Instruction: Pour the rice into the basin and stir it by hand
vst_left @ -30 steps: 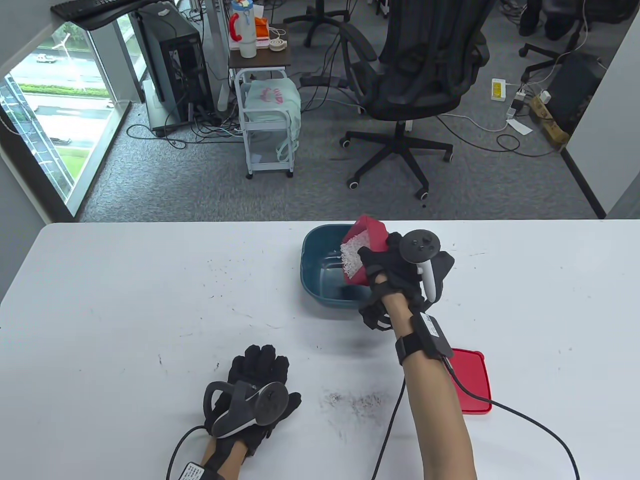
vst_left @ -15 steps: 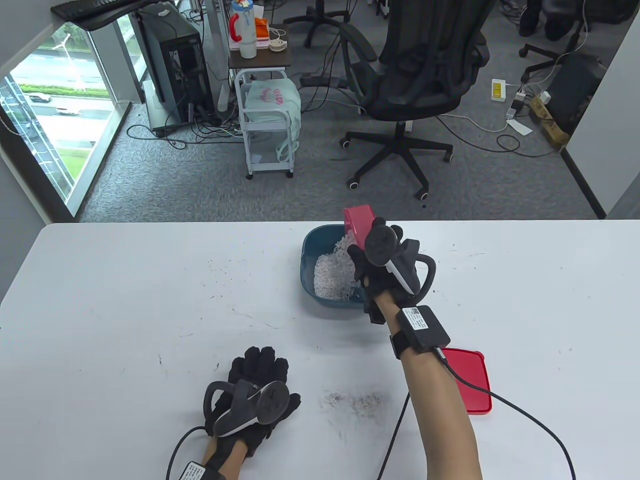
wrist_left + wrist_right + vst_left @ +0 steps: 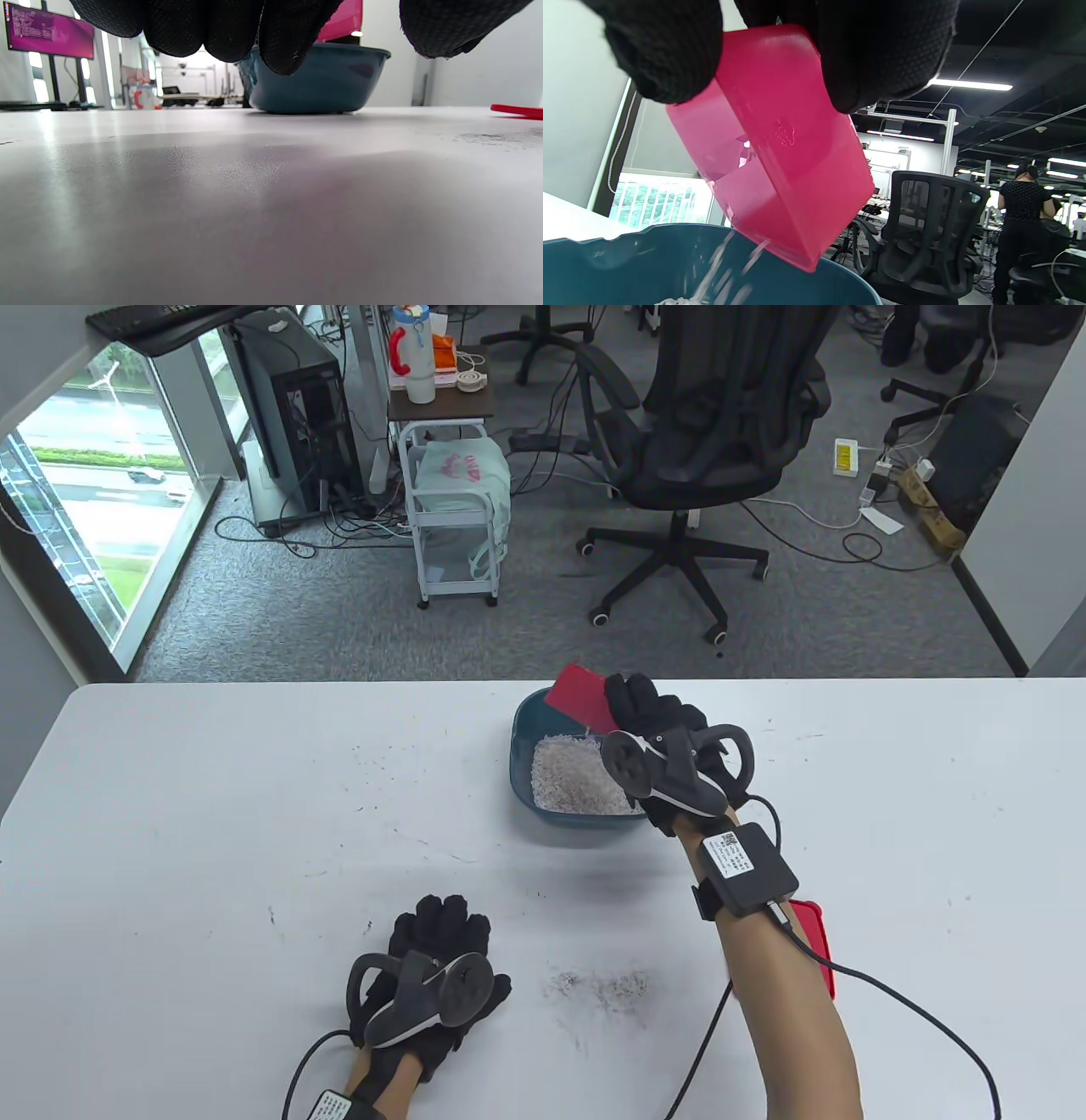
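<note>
The right hand [image 3: 657, 729] holds the red box [image 3: 581, 697] tipped mouth-down over the far side of the basin [image 3: 524, 729], so whatever is left inside drops straight in and not onto the table [image 3: 212, 814]. The right wrist view shows a few last grains streaking off the box's low corner into the basin — the pour looks close to finished. Most of the rice [image 3: 577, 785] already lies in a flat pale heap on the basin floor. Right fingers [image 3: 882, 51] and thumb are curled round the box, pinching its walls from both sides, a firm grip near the base. The left hand [image 3: 433, 976] rests palm-down on the table near the front edge, well apart from the basin, probably just parked out of the way; its fingers [image 3: 237, 29] lie fairly straight and close together, holding nothing. The red lid [image 3: 816, 937] lies flat on the table by the right forearm, clear of the pour — stirring not started yet.
</note>
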A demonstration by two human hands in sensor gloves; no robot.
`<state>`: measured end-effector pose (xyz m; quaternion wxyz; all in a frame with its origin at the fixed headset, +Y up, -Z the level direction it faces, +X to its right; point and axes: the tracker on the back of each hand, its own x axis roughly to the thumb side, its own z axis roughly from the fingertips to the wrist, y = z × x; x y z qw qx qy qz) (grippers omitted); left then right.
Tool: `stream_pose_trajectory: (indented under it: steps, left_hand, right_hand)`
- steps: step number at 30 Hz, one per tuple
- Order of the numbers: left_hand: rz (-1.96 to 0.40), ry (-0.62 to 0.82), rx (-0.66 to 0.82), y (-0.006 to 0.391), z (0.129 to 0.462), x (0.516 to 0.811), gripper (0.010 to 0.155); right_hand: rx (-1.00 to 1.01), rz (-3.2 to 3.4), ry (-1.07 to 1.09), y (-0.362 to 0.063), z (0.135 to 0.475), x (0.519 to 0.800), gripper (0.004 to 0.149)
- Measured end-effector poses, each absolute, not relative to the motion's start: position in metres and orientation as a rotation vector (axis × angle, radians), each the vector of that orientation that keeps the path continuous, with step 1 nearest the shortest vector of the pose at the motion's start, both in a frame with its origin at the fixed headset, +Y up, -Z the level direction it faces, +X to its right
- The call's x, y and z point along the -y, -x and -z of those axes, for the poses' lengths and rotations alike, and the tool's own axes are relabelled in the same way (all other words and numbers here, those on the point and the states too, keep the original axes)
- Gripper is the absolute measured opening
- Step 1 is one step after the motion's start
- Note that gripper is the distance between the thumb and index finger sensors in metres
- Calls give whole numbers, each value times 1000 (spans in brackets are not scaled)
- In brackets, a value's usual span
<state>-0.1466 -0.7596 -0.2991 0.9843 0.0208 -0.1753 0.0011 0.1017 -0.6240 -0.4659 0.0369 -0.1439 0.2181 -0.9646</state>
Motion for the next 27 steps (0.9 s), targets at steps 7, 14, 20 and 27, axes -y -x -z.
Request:
stream_pose_trajectory:
  steps: [7, 14, 20, 27]
  left_hand:
    - [-1, -36, 352, 147, 299, 760, 84]
    - [-1, -38, 352, 146, 300, 760, 84]
    - [1, -29, 347, 146, 300, 760, 84]
    - [-2, -31, 349, 146, 300, 761, 84]
  right_hand:
    - [-802, 3010, 320, -126, 471, 637, 81]
    - [-763, 3035, 185, -143, 479, 659, 81]
    - [-676, 2992, 176, -145, 481, 659, 82]
    - [-752, 3006, 158, -154, 478, 659, 83]
